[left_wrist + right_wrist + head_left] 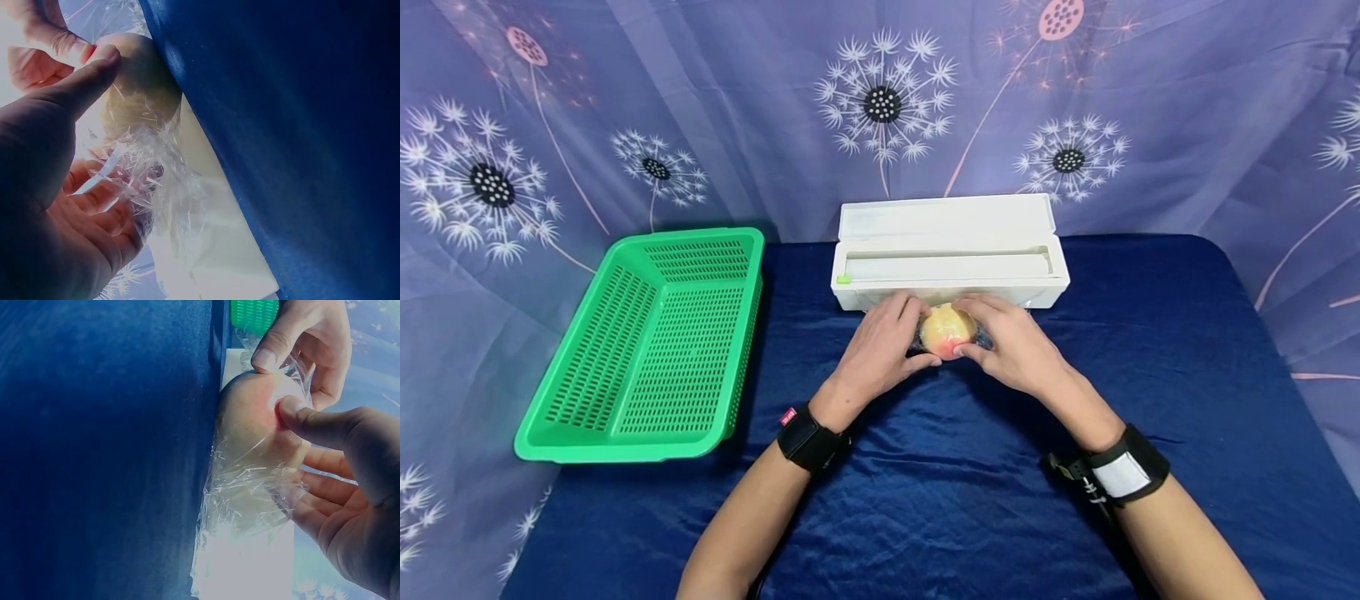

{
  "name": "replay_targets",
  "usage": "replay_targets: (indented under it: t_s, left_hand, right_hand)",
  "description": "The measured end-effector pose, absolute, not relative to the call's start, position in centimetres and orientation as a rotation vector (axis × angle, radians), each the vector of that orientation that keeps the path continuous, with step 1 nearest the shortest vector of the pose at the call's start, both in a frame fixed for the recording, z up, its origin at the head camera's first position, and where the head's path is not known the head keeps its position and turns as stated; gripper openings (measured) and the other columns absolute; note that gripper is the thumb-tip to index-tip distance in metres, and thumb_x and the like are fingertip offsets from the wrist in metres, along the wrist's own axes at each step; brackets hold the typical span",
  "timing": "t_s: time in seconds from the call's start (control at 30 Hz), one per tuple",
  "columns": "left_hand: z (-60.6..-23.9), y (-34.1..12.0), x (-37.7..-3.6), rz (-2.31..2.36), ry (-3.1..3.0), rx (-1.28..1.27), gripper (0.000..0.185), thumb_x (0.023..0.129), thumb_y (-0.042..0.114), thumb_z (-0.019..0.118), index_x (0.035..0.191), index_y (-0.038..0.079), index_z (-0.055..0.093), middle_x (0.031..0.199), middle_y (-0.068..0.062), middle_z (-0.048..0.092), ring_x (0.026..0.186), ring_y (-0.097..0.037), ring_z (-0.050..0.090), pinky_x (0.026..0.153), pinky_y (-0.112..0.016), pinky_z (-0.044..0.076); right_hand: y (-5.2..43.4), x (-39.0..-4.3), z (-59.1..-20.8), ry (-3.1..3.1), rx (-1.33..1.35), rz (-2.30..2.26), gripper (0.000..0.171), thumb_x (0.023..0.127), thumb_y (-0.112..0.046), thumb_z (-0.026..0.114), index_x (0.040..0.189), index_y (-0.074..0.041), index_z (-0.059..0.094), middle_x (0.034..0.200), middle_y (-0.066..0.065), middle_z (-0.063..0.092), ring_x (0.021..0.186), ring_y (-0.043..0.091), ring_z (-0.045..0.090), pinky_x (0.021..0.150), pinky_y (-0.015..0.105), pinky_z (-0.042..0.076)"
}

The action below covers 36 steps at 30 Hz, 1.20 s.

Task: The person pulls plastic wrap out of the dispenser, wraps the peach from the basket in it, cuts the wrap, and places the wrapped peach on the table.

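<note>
Resting at frame centre on the blue cloth [940,500], just below the white film dispenser [947,250]: round peach [947,330], no clear long axis, reddish patch facing the camera. Cupping it with curled fingers, thumbs pressing, crinkled cling film [250,494] between: left hand [880,350], right hand [1015,350]. Sitting at left: green basket [647,350].

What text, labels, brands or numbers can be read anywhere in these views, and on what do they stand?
No text can be read in any view.
Red tag on the left wristband: a small mark, too small to read.
White patch on the right wristband: appears blank.
Cling-film dispenser: no print shows; only a small green tab at its left end.
Green basket and wrapped fruit: no label shows.
</note>
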<state>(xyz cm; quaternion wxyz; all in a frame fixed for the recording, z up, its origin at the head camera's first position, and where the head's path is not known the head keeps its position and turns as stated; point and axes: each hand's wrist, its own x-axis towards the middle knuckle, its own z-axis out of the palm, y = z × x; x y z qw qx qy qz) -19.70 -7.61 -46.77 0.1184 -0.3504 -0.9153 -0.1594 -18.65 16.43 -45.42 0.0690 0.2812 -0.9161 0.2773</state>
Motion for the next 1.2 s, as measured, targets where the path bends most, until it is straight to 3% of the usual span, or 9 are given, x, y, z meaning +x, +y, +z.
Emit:
replay_targets:
  t_s: [0.4, 0.63, 0.87, 1.2]
  left_hand:
    - [-46.69, -7.43, -19.59, -0.443, -2.728, -1.001, 0.075, 0.085, 0.060, 0.084, 0.133, 0.010, 0.055, 0.128, -0.006, 0.055, 0.111, -0.021, 0.059, 0.093, -0.036, 0.051]
    - [-46.69, -7.30, -19.56, -0.480, -2.714, -1.007, 0.079, 0.084, 0.057, 0.087, 0.137, 0.007, 0.056, 0.131, -0.009, 0.050, 0.105, -0.020, 0.057, 0.089, -0.035, 0.052]
    - [-46.70, -7.28, -19.40, -0.439, -2.686, -1.035, 0.080, 0.085, 0.056, 0.087, 0.141, 0.010, 0.054, 0.139, -0.010, 0.050, 0.121, -0.026, 0.055, 0.097, -0.038, 0.051]
    - [-46.66, -7.07, -19.22, -0.250, -2.673, -0.985, 0.082, 0.081, 0.066, 0.085, 0.140, 0.017, 0.055, 0.139, -0.002, 0.055, 0.128, -0.026, 0.052, 0.099, -0.044, 0.042]
  right_hand:
    - [16.30, -18.64, -45.34, -2.770, 0.863, 0.807, 0.058, 0.089, -0.011, 0.088, 0.138, 0.007, 0.062, 0.139, 0.026, 0.063, 0.126, 0.042, 0.063, 0.103, 0.055, 0.052]
    - [16.32, -18.66, -45.39, -2.766, 0.872, 0.804, 0.058, 0.090, -0.011, 0.087, 0.138, 0.009, 0.061, 0.139, 0.027, 0.062, 0.126, 0.042, 0.063, 0.102, 0.054, 0.052]
    - [16.36, -18.65, -45.41, -2.777, 0.869, 0.804, 0.059, 0.092, -0.014, 0.086, 0.139, 0.008, 0.061, 0.140, 0.027, 0.062, 0.128, 0.043, 0.062, 0.104, 0.055, 0.051]
    - [16.38, -18.63, -45.39, -2.794, 0.853, 0.803, 0.058, 0.093, -0.017, 0.084, 0.140, 0.008, 0.060, 0.140, 0.026, 0.062, 0.128, 0.042, 0.062, 0.106, 0.055, 0.050]
